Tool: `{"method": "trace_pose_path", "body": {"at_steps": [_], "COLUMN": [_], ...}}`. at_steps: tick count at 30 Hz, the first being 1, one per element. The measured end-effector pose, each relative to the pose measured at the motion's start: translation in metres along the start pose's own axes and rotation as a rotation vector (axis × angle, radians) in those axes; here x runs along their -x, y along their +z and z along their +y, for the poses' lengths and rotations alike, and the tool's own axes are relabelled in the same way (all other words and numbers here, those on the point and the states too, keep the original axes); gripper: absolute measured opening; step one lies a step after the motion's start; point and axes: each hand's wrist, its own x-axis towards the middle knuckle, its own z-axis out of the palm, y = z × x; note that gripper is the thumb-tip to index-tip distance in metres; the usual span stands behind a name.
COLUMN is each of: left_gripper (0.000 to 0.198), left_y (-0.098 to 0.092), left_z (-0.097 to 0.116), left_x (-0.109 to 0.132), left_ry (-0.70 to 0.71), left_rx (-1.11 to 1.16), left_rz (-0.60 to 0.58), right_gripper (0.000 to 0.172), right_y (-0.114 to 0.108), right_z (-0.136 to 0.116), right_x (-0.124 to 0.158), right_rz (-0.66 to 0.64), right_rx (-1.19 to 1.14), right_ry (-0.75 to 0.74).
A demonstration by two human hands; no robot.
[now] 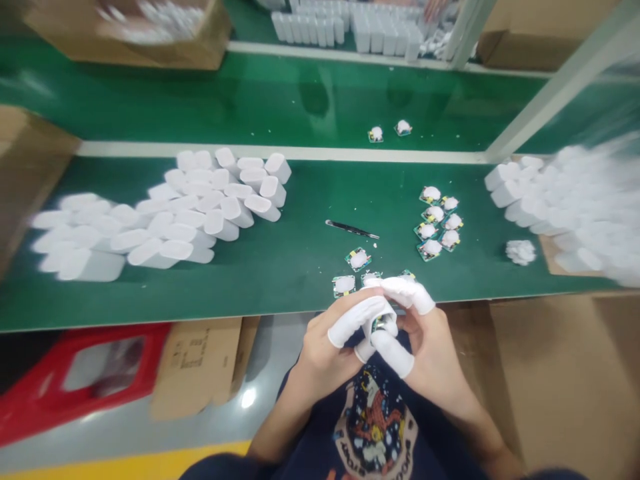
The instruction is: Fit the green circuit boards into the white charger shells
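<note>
Left grip [323, 350] and right grip [433, 353], in white finger cots [356, 319], closed together on a small circuit board [385, 324] just off the near edge of the green tabletop [295, 293]; more boards [344, 285] along that edge; tweezers [351, 229] just beyond; white plastic casings [200, 213] heaped toward the left end.

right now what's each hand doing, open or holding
Left hand: closed, holding a small circuit board.
Right hand: closed, holding the same board.
</note>
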Motion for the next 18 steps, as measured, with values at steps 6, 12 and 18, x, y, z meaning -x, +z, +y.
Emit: {"method": "trace_pose_path", "body": {"at_steps": [6,12,18], "left_gripper": [0.058,0.051,0.049], "left_y": [0.006,0.008,0.003], "left_z": [-0.009,-0.007,0.004], "left_x": [0.008,0.006,-0.001], "left_ry": [-0.195,-0.224,-0.041], "left_rx": [0.28,0.26,0.047], "left_rz": [0.035,-0.006,-0.043], "right_gripper": [0.044,0.042,0.043], "right_y": [-0.019,-0.027,-0.018], "right_z": [0.013,0.026,0.016], "right_x": [-0.004,0.0,0.0], "right_rz": [-0.177,-0.164,-0.091], "right_rx": [-0.337,-0.469,-0.417], "right_ry": [0.069,0.156,0.111]}}
